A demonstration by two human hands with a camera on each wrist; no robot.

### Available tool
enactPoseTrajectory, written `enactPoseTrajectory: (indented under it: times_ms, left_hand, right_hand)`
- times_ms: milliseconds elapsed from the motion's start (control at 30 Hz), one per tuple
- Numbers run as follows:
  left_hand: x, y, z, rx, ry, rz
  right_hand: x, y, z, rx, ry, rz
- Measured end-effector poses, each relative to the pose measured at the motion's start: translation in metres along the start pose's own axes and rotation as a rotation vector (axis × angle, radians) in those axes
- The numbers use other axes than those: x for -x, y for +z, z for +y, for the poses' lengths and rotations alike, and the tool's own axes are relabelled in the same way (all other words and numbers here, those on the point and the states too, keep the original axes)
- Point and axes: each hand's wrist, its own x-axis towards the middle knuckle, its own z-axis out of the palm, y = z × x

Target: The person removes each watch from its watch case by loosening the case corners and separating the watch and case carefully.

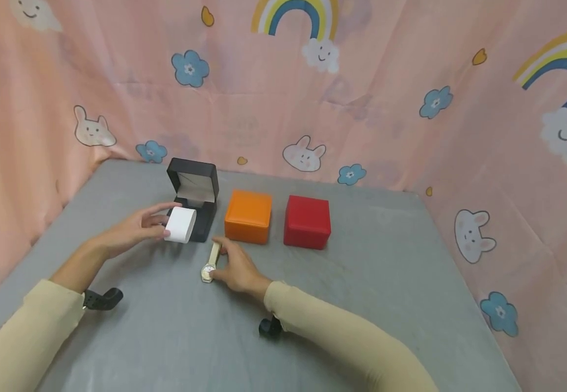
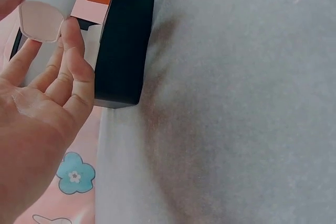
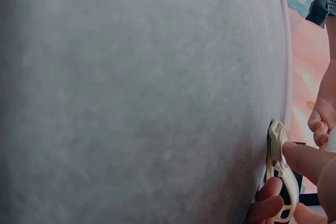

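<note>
My left hand (image 1: pixel 133 228) pinches a white watch cushion (image 1: pixel 180 225) between thumb and fingers, in front of an open black watch box (image 1: pixel 197 198). In the left wrist view the cushion (image 2: pixel 47 3) shows its flat, pale end beside the dark side of the box (image 2: pixel 126 45). A wristwatch (image 1: pixel 209 267) with a cream strap and pale dial is in my right hand (image 1: pixel 239 268), whose thumb is at the dial and fingers at the strap. Seen from the right wrist, the watch (image 3: pixel 278 145) stands on edge, thumb pressed against it.
An orange box (image 1: pixel 248 216) and a red box (image 1: pixel 306 222), both closed, stand in a row right of the black one. Grey cloth covers the table (image 1: pixel 386 283). A pink patterned curtain (image 1: pixel 244 120) hangs behind and along the sides.
</note>
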Motion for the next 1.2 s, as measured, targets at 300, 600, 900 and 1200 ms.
enactPoseTrajectory:
  times_ms: [300,600,900,1200]
  left_hand:
    - [-0.001,-0.0049,0.0011,-0.028,-0.011,-0.001]
    - [-0.0028,-0.0054,0.0011,-0.022,-0.005,0.0]
    - [-0.004,-0.006,0.0004,-0.029,-0.032,-0.01]
    - [-0.0037,-0.0068,0.0057,-0.034,-0.028,-0.013]
  right_hand:
    - [-0.0004,-0.0024,-0.0033,0.011,0.004,-0.017]
    - [-0.0007,-0.0029,-0.0025,0.019,-0.004,-0.018]
    - [-0.0014,-0.0043,-0.0003,-0.001,0.001,-0.013]
    - [-0.0018,-0.0049,0.0019,-0.005,0.007,-0.019]
